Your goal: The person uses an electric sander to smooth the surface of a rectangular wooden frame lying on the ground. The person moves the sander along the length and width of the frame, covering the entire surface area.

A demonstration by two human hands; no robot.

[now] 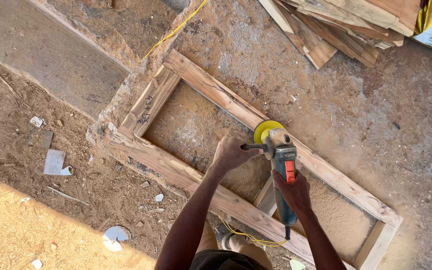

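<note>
Far to the left, bits of white scrap (54, 162) lie in the dirt, well away from your work. Next comes the wooden frame (186, 175), flat on the dusty floor. Its long rails run from the upper left down to the lower right.

Your left hand (230, 154) is wrapped tight around the black side handle (253, 147) of the grinder (282, 165). That handle sticks out to the left, over the open middle of the frame.

The yellow disc (265, 129) sits at the top end of the grinder, right on the far long rail (326, 172). The grinder's long body points from the disc back toward you, crossing that rail.

Your right hand (292, 192) is closed around the back of the grinder, just below the orange switch (289, 171). This hand is nearer to you; the left hand is nearer to the disc.

A yellow cord (248, 236) trails behind, near your knees.
</note>
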